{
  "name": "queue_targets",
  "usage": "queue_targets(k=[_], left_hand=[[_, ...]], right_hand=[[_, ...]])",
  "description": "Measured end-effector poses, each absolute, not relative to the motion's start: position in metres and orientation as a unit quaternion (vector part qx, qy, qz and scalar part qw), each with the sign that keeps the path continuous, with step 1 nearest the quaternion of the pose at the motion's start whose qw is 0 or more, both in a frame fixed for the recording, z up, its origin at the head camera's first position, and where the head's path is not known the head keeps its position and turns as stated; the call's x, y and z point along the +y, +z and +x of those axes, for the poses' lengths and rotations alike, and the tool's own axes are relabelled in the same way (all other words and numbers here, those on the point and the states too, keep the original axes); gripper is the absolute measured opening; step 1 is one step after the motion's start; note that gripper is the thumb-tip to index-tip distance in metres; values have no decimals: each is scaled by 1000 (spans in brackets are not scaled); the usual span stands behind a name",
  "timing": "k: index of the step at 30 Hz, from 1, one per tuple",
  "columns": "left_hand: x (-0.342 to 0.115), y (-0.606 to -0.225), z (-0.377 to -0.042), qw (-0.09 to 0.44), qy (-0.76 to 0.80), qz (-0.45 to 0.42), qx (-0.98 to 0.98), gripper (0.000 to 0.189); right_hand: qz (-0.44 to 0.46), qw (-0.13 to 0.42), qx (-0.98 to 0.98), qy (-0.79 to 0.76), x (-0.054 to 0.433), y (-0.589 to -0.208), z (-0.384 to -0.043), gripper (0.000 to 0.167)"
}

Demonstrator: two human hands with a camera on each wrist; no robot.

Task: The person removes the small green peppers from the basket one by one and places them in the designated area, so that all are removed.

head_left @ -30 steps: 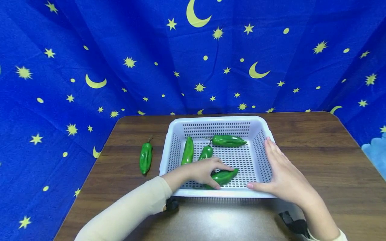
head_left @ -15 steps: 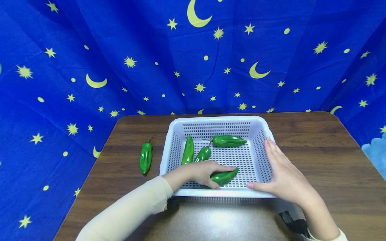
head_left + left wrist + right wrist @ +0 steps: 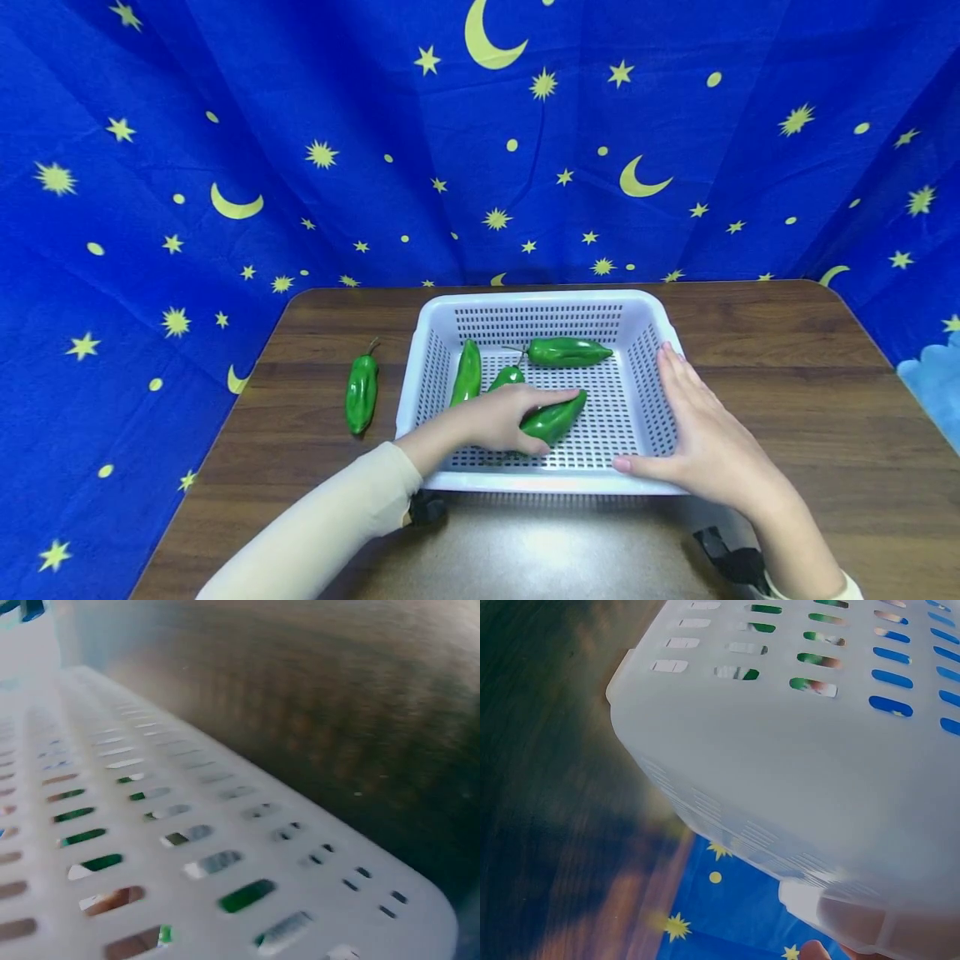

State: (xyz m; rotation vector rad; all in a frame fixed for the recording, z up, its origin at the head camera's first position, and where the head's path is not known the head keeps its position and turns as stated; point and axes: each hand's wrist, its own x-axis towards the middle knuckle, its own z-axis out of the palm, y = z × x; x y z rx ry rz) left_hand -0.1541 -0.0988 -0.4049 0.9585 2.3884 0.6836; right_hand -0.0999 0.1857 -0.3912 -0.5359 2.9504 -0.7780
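Note:
A white plastic basket (image 3: 536, 482) with slotted walls stands on the table, green peppers inside it. My left hand (image 3: 498, 419) reaches over the near left and grips a long green pepper (image 3: 555, 421) between thumb and fingers, low over the basket floor. Partly covered by that hand are a middle pepper (image 3: 507, 377) and a left pepper (image 3: 468, 371). Along the back wall lies another green pepper (image 3: 570, 352). My right hand (image 3: 712, 437) rests on the basket's near right corner, thumb on the front rim, straight fingers along the right side. Both wrist views show mostly slotted basket wall (image 3: 195, 825).
One more green pepper (image 3: 362, 392) lies on the wooden table (image 3: 810, 375), left of the basket. A blue curtain (image 3: 360, 100) with yellow moons and stars hangs behind and at the sides.
My left hand has shifted slightly away from the front rim, bringing its pepper along and tilting it more. The middle pepper also moved a little. My right hand stays in place.

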Motion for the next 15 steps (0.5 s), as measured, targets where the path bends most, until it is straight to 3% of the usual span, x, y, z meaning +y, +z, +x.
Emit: queue_targets(k=[15], left_hand=[[-120,-379,-150,149,395,250,871,84]], right_hand=[[-172,23,953,-247,184,-390,-99,139]])
